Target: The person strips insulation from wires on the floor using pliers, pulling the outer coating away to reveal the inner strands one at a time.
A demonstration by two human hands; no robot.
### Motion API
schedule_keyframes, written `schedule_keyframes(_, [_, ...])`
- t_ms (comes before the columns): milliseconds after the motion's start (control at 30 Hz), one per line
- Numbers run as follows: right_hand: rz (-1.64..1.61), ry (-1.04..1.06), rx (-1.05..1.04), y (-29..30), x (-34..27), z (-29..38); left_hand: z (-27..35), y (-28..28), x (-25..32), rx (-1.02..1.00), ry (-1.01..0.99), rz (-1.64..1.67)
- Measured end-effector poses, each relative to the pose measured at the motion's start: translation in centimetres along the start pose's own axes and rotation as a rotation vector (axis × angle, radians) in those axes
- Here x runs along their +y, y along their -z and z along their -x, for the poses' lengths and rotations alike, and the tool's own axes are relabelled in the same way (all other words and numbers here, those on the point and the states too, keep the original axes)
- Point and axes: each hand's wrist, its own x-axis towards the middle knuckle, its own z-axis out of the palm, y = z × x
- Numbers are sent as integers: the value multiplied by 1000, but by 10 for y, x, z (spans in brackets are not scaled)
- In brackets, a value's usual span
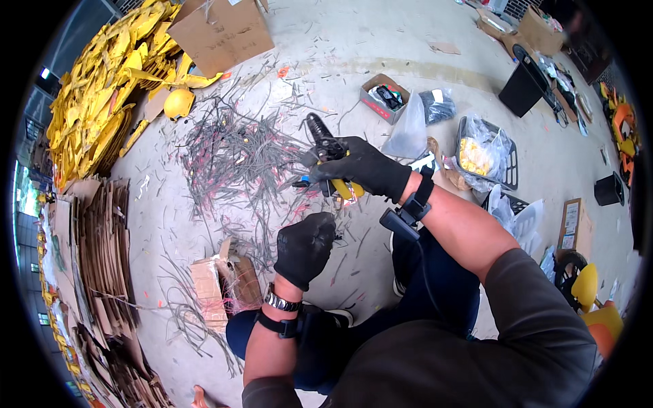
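Note:
My right hand [365,166], in a black glove, is closed around a hand tool with yellow handles [347,188] and a dark head, which looks like a wire stripper or cutter. A black corrugated piece [319,127] shows at the head's far end; whether it is part of the tool I cannot tell. Lower and to the left, my left hand [305,247], also gloved in black, is curled with its fingers bent; whether something small is inside is hidden. Beyond both hands a loose heap of grey cable pieces [240,158] with pink strands lies on the concrete floor.
An open cardboard box [206,285] with pink wires stands left of my knee. Flattened cardboard [104,255] and yellow plastic parts [97,97] are piled at the left. Beyond my right arm are a small box [380,109], a plastic basket [510,176] and a black bin [523,89].

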Motion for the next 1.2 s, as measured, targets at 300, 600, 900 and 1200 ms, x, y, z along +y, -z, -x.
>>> schedule_keyframes(300, [-94, -60, -120, 14, -14, 16, -4, 14, -15, -23, -32, -69])
schedule_keyframes(600, [84, -89, -267, -15, -12, 17, -9, 11, -18, 279, 227, 491])
schedule_keyframes(900, [164, -169, -356, -27, 9, 11, -5, 2, -3, 372, 244, 579])
schedule_keyframes(1200, [363, 21, -281, -35, 23, 11, -2, -3, -12, 482, 167, 447])
